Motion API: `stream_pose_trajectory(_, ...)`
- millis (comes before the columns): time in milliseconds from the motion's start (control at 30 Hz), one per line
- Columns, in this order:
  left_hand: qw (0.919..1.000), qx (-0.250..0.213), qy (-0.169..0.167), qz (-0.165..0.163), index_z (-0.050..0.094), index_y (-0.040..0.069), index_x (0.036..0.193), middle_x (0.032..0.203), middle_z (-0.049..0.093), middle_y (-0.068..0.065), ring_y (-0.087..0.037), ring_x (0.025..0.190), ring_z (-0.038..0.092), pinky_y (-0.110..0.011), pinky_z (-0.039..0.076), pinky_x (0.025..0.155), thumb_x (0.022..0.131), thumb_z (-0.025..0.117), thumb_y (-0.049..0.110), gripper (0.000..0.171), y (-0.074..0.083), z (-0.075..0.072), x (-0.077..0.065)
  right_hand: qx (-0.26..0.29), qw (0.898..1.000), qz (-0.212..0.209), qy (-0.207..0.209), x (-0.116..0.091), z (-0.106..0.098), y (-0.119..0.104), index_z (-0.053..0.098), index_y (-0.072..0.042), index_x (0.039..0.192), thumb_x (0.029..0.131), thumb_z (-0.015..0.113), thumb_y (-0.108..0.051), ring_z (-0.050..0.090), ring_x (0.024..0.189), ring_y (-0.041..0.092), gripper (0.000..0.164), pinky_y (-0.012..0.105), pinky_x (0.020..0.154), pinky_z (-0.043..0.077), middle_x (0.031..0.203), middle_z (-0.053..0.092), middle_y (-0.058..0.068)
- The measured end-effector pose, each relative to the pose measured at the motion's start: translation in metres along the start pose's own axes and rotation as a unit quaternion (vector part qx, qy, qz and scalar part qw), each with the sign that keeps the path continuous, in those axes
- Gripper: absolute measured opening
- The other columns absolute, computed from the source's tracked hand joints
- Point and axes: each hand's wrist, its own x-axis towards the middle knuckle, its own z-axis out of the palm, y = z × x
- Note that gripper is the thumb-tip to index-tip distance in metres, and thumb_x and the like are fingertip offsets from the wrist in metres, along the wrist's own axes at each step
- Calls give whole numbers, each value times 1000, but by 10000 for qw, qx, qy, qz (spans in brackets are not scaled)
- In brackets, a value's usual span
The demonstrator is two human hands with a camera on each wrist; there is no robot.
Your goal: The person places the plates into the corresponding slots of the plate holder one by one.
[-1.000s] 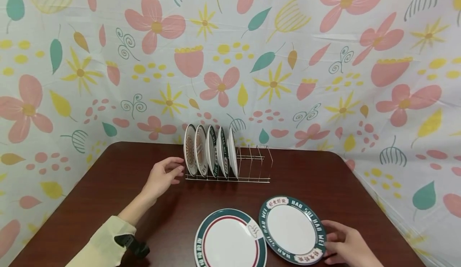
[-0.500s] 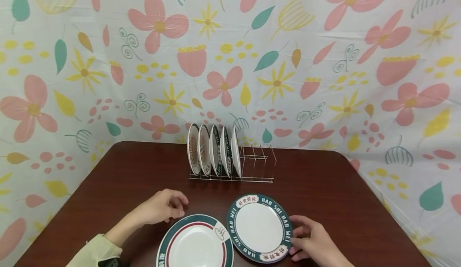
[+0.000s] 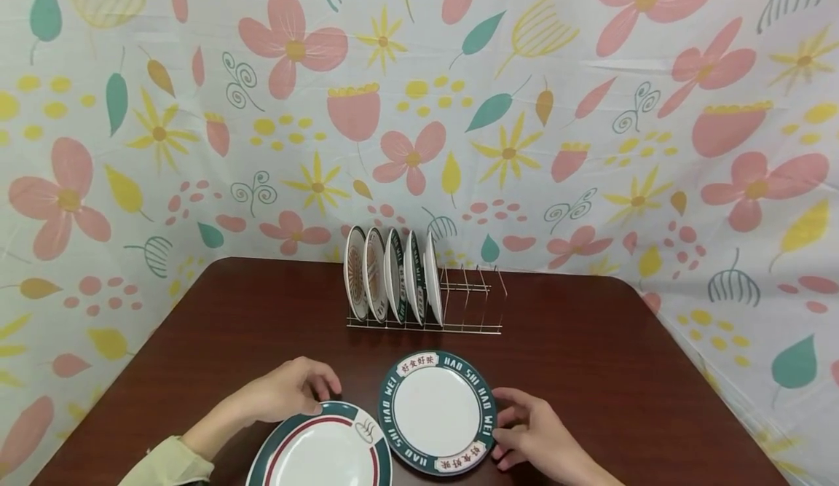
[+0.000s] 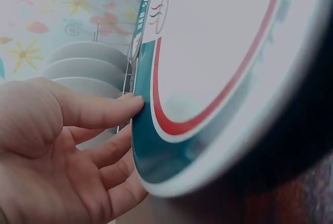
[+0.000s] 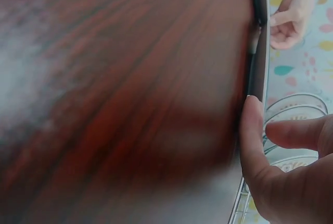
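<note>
My left hand (image 3: 285, 391) is at the far left rim of a white plate (image 3: 321, 454) with a green border and a red ring. In the left wrist view its thumb (image 4: 112, 113) rests on the green rim and the other fingers curl at the edge below. To its right lies another white plate (image 3: 435, 409), its green border lettered "HAO SHI HAO WEI". My right hand (image 3: 534, 431) holds that plate's right rim between thumb and fingers. The two plates stand side by side, rims meeting. The first plate's near part is cut off in the head view.
A wire dish rack (image 3: 472, 329) stands at the back of the dark brown table (image 3: 590, 355). Several plates (image 3: 393, 276) stand upright in its left half; bare wires show on its right. A flower-patterned cloth (image 3: 419, 107) hangs behind the table.
My left hand has come back from beside the rack to the red-ringed plate and taken its rim. Both plates have shifted left, my right hand staying at the lettered one's rim.
</note>
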Motion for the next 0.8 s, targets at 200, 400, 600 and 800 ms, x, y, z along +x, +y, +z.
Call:
stream_pose_trajectory(200, 10000, 3, 96, 18, 72, 3, 106, 85, 62, -6, -23, 70, 59, -28, 51, 64, 88, 69, -15, 26, -8, -12, -5, 83, 9993, -23, -367, 5, 4, -1, 30, 23, 149, 94, 65, 7, 72, 76, 31, 67, 46, 66, 64, 102, 66, 18)
stream_pose_trajectory(400, 9995, 49, 288, -140, 72, 1, 109, 88, 62, -7, -24, 79, 60, -30, 53, 69, 90, 69, -14, 24, -19, -31, -9, 112, 9981, -59, -598, 8, 6, -2, 30, 24, 149, 94, 65, 8, 73, 78, 33, 67, 44, 68, 64, 105, 67, 17)
stream_pose_trajectory(600, 9977, 252, 551, -298, 72, 2, 110, 91, 62, -6, -24, 86, 59, -30, 53, 71, 90, 71, -12, 24, -32, -47, -13, 87, 9979, -32, -640, 9, 6, -4, 32, 23, 149, 95, 65, 6, 74, 79, 33, 65, 44, 68, 64, 104, 69, 16)
stream_pose_trajectory(800, 9949, 385, 852, -391, 72, 3, 110, 92, 64, -7, -26, 88, 60, -33, 53, 71, 90, 67, -12, 26, -39, -58, -15, 30, 9984, -83, -559, 9, 7, -6, 35, 23, 147, 95, 65, 6, 74, 78, 35, 63, 45, 67, 64, 103, 71, 17)
